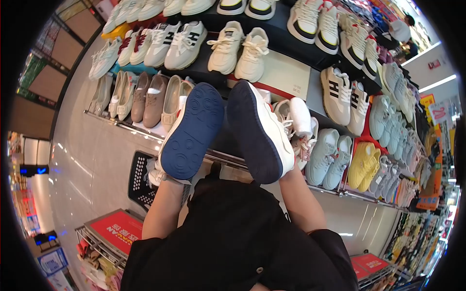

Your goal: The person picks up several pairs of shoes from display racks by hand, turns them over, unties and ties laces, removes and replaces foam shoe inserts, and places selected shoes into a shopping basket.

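My left hand [171, 178] holds up a sneaker [192, 128] with its navy sole turned toward me. Circle patterns mark that sole, and a bit of white upper shows along its left edge. In my right hand [291, 174] is a second sneaker [257, 128], tilted so that its dark navy sole and thick white sidewall show. Both sneakers are raised side by side in front of the display, toes up and slightly apart. The fingers of each hand are mostly hidden behind the shoes.
Tiered racks carry many pairs, among them cream sneakers [252, 54], light blue sneakers [323, 157] and yellow shoes [365, 166]. A metal rail [225, 157] edges the lowest tier. A black perforated seat [141, 182] stands at left, near a red sign [114, 230] on a wire bin.
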`<action>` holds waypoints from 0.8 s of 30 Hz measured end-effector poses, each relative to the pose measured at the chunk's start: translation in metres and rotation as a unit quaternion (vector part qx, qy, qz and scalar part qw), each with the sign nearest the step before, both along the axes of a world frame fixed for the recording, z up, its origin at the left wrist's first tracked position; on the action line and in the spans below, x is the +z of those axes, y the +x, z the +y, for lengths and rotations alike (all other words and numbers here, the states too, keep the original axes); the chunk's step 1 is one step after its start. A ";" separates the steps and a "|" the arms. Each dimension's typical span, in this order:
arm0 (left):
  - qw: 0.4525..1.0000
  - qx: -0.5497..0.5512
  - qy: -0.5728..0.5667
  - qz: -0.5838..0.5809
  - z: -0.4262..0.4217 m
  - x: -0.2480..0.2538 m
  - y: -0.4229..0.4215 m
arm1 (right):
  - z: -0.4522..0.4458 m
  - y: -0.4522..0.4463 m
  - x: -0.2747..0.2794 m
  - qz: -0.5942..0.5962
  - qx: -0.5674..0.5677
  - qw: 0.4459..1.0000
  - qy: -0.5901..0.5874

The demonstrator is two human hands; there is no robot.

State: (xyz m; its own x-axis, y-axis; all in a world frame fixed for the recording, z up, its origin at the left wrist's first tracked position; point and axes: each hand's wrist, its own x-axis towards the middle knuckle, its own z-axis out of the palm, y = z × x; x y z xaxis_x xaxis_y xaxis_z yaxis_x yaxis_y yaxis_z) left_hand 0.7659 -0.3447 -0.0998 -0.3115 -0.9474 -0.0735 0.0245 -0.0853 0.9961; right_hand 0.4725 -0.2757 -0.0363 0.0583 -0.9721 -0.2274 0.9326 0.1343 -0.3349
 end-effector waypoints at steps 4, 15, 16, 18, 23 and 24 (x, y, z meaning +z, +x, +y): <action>0.934 -0.088 0.056 0.343 -0.006 0.026 -0.022 | -0.008 -0.004 0.005 -0.069 -0.045 0.990 -0.117; 0.973 0.037 0.058 0.218 0.002 0.054 -0.035 | -0.001 0.023 -0.011 0.368 -0.119 0.920 -0.061; 0.973 0.039 0.058 0.219 0.001 0.056 -0.036 | 0.001 0.024 -0.007 0.368 -0.117 0.920 -0.061; 0.982 0.041 0.046 0.177 -0.001 0.059 -0.036 | 0.002 0.022 -0.002 0.319 -0.081 0.944 -0.032; 0.997 0.022 0.039 0.062 -0.007 0.085 -0.028 | -0.004 0.005 -0.009 0.346 -0.067 0.936 0.005; 0.999 0.001 0.028 0.025 -0.010 0.090 -0.024 | -0.003 0.001 -0.011 0.347 -0.062 0.936 0.004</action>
State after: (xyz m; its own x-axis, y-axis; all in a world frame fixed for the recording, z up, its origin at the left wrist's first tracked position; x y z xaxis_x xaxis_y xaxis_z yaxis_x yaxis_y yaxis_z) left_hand 0.7418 -0.3543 -0.0097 -0.3145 -0.9428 -0.1109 0.0740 -0.1408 0.9873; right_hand 0.4734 -0.2791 -0.0474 -0.2195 -0.9597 -0.1754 0.4988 0.0441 -0.8656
